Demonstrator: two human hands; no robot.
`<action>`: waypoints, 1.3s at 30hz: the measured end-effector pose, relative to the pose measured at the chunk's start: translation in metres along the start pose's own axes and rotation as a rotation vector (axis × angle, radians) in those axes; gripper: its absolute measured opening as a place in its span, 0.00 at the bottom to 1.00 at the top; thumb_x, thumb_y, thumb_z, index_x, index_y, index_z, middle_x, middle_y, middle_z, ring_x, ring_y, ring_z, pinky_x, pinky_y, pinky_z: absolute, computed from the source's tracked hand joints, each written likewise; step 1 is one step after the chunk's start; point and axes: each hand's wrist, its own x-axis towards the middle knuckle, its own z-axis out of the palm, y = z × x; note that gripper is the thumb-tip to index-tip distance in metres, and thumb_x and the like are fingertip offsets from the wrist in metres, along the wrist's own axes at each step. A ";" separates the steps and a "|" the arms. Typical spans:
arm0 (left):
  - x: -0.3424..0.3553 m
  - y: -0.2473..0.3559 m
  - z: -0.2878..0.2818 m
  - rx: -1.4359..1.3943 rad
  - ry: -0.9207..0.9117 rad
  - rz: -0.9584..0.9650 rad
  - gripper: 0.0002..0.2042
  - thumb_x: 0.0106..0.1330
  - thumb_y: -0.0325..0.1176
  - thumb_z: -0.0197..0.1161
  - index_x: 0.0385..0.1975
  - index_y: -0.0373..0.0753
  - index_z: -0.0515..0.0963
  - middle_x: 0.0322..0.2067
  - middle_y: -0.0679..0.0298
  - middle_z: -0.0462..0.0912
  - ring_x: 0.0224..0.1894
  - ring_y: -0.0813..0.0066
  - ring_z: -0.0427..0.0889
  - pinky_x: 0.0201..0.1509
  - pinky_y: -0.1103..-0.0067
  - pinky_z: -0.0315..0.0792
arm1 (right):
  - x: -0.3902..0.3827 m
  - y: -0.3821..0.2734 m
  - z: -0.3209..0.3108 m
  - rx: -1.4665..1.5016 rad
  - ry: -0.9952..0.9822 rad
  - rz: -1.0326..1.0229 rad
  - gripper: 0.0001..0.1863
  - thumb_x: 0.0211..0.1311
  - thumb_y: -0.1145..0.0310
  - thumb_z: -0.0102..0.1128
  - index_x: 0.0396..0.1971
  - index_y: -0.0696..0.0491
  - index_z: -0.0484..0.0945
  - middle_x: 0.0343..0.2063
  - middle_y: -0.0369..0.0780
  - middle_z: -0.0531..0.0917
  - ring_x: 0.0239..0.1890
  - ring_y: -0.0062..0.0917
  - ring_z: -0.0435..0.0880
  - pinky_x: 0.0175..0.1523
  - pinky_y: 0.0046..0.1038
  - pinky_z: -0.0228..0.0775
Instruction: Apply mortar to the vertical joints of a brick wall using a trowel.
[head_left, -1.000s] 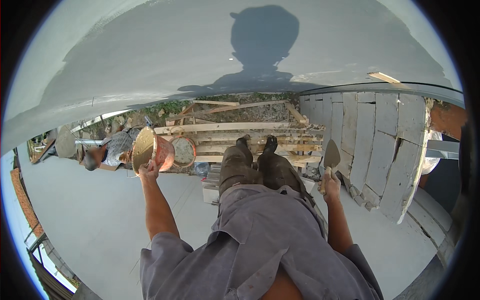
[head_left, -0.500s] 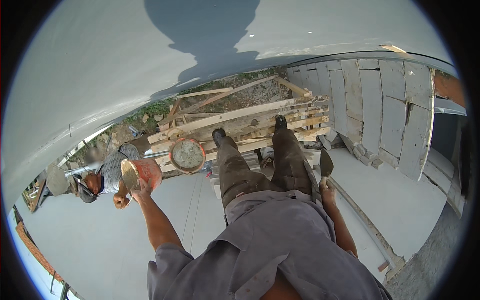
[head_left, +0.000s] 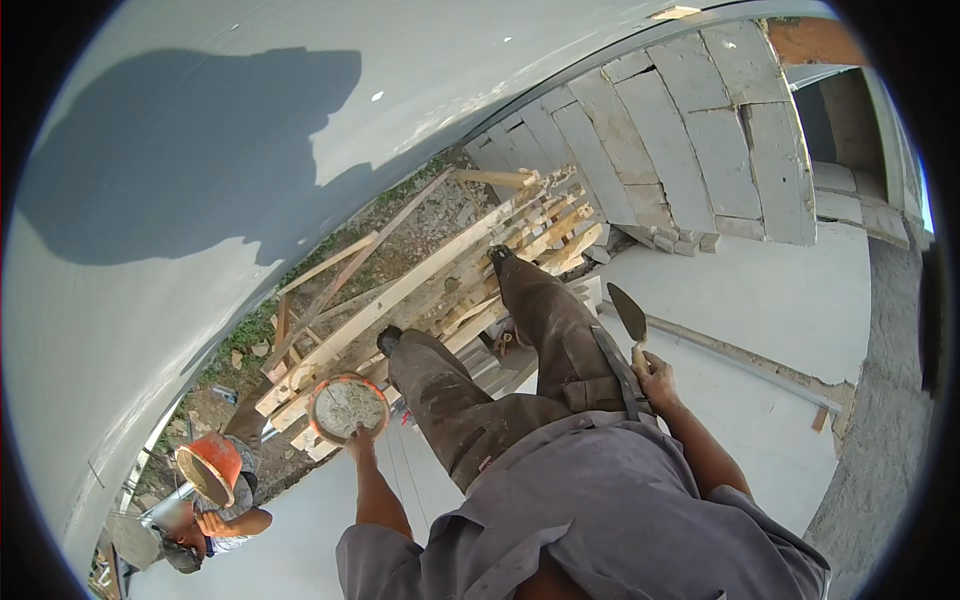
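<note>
My left hand is closed at the near rim of an orange-edged bucket, which holds a grey mix. This bucket is beside the plank platform, near my left foot. In my right hand is a trowel, gripped by its handle with the dark blade pointing up and away. Off to the left, a co-worker has a raised hand at a second orange bucket, tilted with its mouth showing.
I stand on a wooden plank platform. A smooth grey wall with my shadow rises on the left. A block wall stands at the far right. Timber braces cross rubble and grass beyond the planks. A pale floor spreads below.
The orange bucket my left hand held is now with the co-worker at left. My left hand has moved to the bucket of grey mix. The trowel stays in my right hand; the view has turned.
</note>
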 end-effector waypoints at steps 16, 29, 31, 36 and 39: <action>-0.201 0.246 0.032 -0.239 0.076 0.086 0.16 0.63 0.44 0.60 0.40 0.39 0.72 0.22 0.67 0.73 0.21 0.71 0.72 0.22 0.76 0.65 | 0.077 -0.088 -0.083 0.992 -0.455 -0.078 0.08 0.51 0.75 0.64 0.25 0.55 0.72 0.17 0.36 0.76 0.17 0.21 0.75 0.23 0.26 0.68; -0.539 0.495 0.149 -0.844 -0.353 0.321 0.16 0.68 0.44 0.53 0.40 0.35 0.67 0.38 0.62 0.75 0.43 0.66 0.72 0.53 0.67 0.67 | 0.106 -0.228 -0.161 0.987 -0.718 -0.936 0.20 0.49 0.67 0.60 0.43 0.56 0.73 0.35 0.44 0.80 0.36 0.34 0.80 0.44 0.35 0.71; -0.564 0.518 0.171 -0.743 -0.580 0.438 0.23 0.68 0.46 0.53 0.50 0.31 0.66 0.48 0.55 0.75 0.54 0.62 0.71 0.56 0.64 0.67 | 0.117 -0.226 -0.188 0.958 -0.619 -0.912 0.19 0.49 0.68 0.59 0.42 0.56 0.73 0.34 0.45 0.79 0.36 0.37 0.79 0.43 0.36 0.71; -0.579 0.546 0.160 -0.381 -0.379 0.686 0.25 0.67 0.41 0.57 0.59 0.33 0.63 0.53 0.49 0.73 0.53 0.60 0.75 0.51 0.67 0.73 | 0.178 -0.216 -0.275 0.961 -0.376 -0.726 0.13 0.50 0.70 0.57 0.38 0.56 0.73 0.27 0.38 0.76 0.32 0.25 0.76 0.39 0.30 0.70; -0.483 0.499 0.216 -0.012 -0.517 0.419 0.31 0.61 0.36 0.66 0.60 0.33 0.60 0.48 0.53 0.75 0.52 0.66 0.76 0.50 0.74 0.75 | 0.192 -0.218 -0.290 1.191 -0.273 -0.736 0.09 0.51 0.71 0.56 0.34 0.56 0.73 0.24 0.35 0.74 0.28 0.19 0.72 0.36 0.27 0.68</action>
